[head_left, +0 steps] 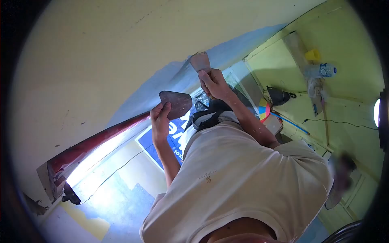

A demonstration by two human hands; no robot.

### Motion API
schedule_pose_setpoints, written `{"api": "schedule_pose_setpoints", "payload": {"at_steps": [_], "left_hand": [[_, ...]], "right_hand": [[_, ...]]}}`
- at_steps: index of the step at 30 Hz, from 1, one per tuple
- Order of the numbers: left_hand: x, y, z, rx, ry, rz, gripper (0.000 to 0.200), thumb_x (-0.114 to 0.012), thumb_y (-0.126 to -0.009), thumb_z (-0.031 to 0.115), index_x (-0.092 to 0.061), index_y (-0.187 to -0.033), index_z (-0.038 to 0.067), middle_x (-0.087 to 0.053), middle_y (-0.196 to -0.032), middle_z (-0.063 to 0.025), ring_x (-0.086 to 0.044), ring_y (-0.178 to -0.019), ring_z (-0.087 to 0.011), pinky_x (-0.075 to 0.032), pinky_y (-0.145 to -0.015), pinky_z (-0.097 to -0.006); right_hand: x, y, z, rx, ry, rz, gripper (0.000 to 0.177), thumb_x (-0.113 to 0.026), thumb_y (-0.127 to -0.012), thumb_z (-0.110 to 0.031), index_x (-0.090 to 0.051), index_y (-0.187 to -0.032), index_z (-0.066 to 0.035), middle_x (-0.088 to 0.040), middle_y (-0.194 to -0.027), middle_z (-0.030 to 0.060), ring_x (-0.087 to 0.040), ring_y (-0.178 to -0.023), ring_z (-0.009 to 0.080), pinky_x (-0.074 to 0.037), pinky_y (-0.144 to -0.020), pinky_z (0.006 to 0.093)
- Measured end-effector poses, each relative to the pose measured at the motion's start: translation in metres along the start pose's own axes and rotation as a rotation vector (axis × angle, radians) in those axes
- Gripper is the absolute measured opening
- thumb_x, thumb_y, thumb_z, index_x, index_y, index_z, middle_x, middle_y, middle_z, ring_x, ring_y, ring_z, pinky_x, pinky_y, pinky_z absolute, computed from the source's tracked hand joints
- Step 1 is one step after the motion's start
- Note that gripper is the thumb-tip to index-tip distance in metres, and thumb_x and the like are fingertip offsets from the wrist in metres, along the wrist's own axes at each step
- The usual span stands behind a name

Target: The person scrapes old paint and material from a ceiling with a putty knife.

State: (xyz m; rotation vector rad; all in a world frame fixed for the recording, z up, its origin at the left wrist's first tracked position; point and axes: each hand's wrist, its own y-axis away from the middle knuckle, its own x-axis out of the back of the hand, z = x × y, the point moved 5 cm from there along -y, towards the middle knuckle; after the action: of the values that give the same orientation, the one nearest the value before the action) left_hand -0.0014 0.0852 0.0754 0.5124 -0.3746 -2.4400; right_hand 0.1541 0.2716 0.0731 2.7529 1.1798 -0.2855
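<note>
My left hand (160, 119) is closed on a dark, flat scraper (176, 105), its thumb lying on the face of the wide blade. Pale specks dot that blade. In my right hand (214, 83) is a putty knife (200, 62), fingers wrapped round its handle, which is mostly hidden. The knife's blade points up and overlaps the blue-grey patch of the cream wall (101, 52) in this view. Both hands are in front of my waist, the right one farther up the frame.
A long red-edged strip with a bright light (105, 143) runs along the wall's lower left. Beneath lies a blue printed banner (154, 141). At right, a ledge holds a water bottle (322, 70) and a yellow cup (312, 55); a dark bag (278, 96) hangs nearby. A person (342, 174) appears blurred at far right.
</note>
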Motion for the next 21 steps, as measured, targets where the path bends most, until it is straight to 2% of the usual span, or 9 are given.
{"api": "schedule_pose_setpoints", "payload": {"at_steps": [3, 5, 12, 14, 17, 19, 20, 21], "left_hand": [[-0.004, -0.006, 0.001, -0.043, 0.036, -0.108, 0.019, -0.061, -0.093, 0.004, -0.066, -0.110, -0.002, -0.069, -0.105, -0.0082, -0.064, -0.096, -0.0150, -0.049, -0.087, -0.0301], [-0.007, -0.004, 0.003, -0.019, 0.068, -0.128, 0.019, -0.060, -0.093, 0.004, -0.066, -0.110, -0.002, -0.068, -0.106, -0.0078, -0.064, -0.097, -0.0150, -0.050, -0.088, -0.0312], [-0.002, -0.003, -0.001, -0.075, 0.007, -0.063, 0.016, -0.059, -0.095, 0.007, -0.065, -0.103, -0.005, -0.068, -0.100, -0.0082, -0.065, -0.089, -0.0149, -0.054, -0.080, -0.0329], [-0.004, -0.001, 0.000, -0.039, -0.019, -0.061, 0.015, -0.059, -0.095, 0.006, -0.066, -0.102, -0.005, -0.068, -0.099, -0.0074, -0.064, -0.087, -0.0138, -0.053, -0.079, -0.0314], [0.003, -0.008, -0.008, -0.048, -0.041, -0.072, 0.016, -0.060, -0.094, 0.008, -0.067, -0.103, -0.004, -0.068, -0.098, -0.0060, -0.063, -0.086, -0.0118, -0.050, -0.079, -0.0276], [-0.006, -0.005, 0.000, -0.052, 0.005, -0.102, 0.017, -0.060, -0.094, 0.008, -0.067, -0.104, -0.004, -0.069, -0.098, -0.0055, -0.062, -0.086, -0.0112, -0.049, -0.080, -0.0265], [0.014, -0.011, -0.017, -0.001, -0.059, -0.031, 0.019, -0.060, -0.094, 0.009, -0.067, -0.106, -0.004, -0.069, -0.096, -0.0049, -0.063, -0.087, -0.0112, -0.049, -0.080, -0.0267], [0.008, -0.008, -0.011, -0.016, -0.049, -0.043, 0.019, -0.060, -0.094, 0.009, -0.067, -0.106, -0.004, -0.069, -0.095, -0.0046, -0.063, -0.086, -0.0111, -0.050, -0.079, -0.0266]], "right_hand": [[-0.008, -0.001, -0.020, 0.035, 0.009, -0.011, 0.042, -0.048, -0.103, -0.031, -0.051, -0.073, -0.002, -0.045, -0.049, -0.0008, -0.042, -0.036, 0.0069, -0.032, -0.034, 0.0245], [-0.004, 0.003, 0.005, 0.003, -0.031, 0.004, 0.042, -0.048, -0.103, -0.030, -0.050, -0.073, -0.002, -0.045, -0.049, -0.0007, -0.042, -0.036, 0.0069, -0.032, -0.034, 0.0246], [-0.001, 0.004, -0.002, 0.002, -0.014, 0.018, 0.042, -0.048, -0.103, -0.030, -0.051, -0.073, -0.001, -0.045, -0.048, -0.0003, -0.043, -0.036, 0.0070, -0.032, -0.033, 0.0250], [-0.001, 0.003, 0.008, -0.021, 0.045, 0.047, 0.046, -0.046, -0.104, -0.034, -0.050, -0.068, -0.004, -0.045, -0.047, -0.0003, -0.041, -0.036, 0.0082, -0.034, -0.035, 0.0253], [-0.016, 0.003, -0.016, -0.026, 0.028, 0.024, 0.047, -0.047, -0.104, -0.034, -0.050, -0.068, -0.004, -0.045, -0.047, -0.0006, -0.041, -0.036, 0.0079, -0.034, -0.035, 0.0250], [-0.012, 0.005, -0.007, -0.023, 0.025, 0.048, 0.048, -0.047, -0.103, -0.036, -0.050, -0.067, -0.004, -0.044, -0.047, -0.0005, -0.042, -0.036, 0.0074, -0.034, -0.035, 0.0244], [-0.005, 0.004, 0.001, -0.033, 0.036, 0.043, 0.048, -0.047, -0.103, -0.036, -0.050, -0.067, -0.004, -0.044, -0.047, -0.0005, -0.042, -0.036, 0.0073, -0.034, -0.035, 0.0243], [-0.002, 0.005, 0.009, -0.048, 0.042, 0.037, 0.048, -0.047, -0.103, -0.036, -0.050, -0.067, -0.004, -0.044, -0.047, -0.0006, -0.042, -0.036, 0.0072, -0.034, -0.035, 0.0241]]}}
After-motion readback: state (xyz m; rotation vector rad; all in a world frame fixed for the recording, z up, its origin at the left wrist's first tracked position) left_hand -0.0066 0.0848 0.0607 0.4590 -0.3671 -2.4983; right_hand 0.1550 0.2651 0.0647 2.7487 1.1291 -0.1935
